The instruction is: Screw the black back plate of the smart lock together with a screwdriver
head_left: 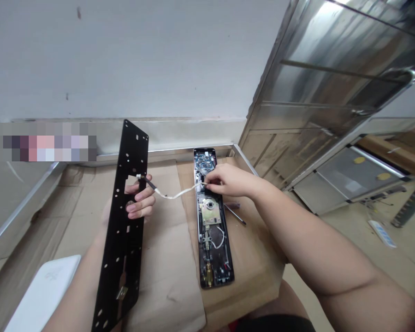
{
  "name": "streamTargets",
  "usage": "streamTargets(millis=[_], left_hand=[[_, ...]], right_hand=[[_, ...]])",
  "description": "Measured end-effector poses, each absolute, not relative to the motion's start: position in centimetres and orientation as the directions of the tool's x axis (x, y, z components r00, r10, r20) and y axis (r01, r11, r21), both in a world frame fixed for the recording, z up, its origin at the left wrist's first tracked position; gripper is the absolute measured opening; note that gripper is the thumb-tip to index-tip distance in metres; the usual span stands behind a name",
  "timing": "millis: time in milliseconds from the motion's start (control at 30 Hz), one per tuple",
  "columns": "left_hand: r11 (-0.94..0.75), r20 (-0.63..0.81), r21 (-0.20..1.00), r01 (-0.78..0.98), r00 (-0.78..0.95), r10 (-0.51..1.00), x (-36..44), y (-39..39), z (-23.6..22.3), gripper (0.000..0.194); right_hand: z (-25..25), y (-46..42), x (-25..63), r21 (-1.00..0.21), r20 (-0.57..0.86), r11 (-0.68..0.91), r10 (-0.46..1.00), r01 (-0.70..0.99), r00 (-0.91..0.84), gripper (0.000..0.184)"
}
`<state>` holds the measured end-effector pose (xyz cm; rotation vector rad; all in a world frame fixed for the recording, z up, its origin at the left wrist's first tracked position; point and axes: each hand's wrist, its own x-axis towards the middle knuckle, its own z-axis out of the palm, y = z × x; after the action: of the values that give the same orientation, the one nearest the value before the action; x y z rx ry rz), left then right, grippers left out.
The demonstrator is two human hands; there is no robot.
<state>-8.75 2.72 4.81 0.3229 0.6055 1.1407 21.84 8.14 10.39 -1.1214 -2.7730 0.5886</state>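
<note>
With our left hand (pixel 141 204) we hold up a perforated black plate (pixel 123 240); our right hand (pixel 230 180) seems to pinch the white cable (pixel 174 197) at an open black housing (pixel 216 259).

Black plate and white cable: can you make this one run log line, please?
left hand: holds black plate | right hand: pinches white cable over open housing | housing: on cardboard
</note>
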Motion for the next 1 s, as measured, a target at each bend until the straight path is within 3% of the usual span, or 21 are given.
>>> streamTargets(millis=[233, 500, 733, 1000], left_hand=[[0.386, -0.155, 0.639, -0.665, 0.380, 0.912, -7.5, 1.6, 5.9, 0.028], [0.436, -0.217, 0.674, -0.596, 0.405, 0.888, -5.5, 1.0, 4.9, 0.026], [0.451, -0.293, 0.660, -0.601, 0.347, 0.891, -3.4, 0.3, 4.3, 0.031], [0.341, -0.175, 0.752, -0.565, 0.328, 0.928, -0.2, -0.5, 4.9, 0.042]], right_hand=[[10.2, 8.2, 21.6, -0.369, -0.051, 0.635, 0.715, 0.679, -0.697, 0.016], [10.6, 7.7, 21.6, -0.458, -0.019, 0.576, 0.755, 0.677, -0.655, 0.007], [10.8, 7.7, 21.7, -0.460, -0.020, 0.590, 0.741, 0.664, -0.672, 0.001], [10.8, 7.7, 21.9, -0.498, 0.003, 0.595, 0.729, 0.631, -0.685, 0.009]])
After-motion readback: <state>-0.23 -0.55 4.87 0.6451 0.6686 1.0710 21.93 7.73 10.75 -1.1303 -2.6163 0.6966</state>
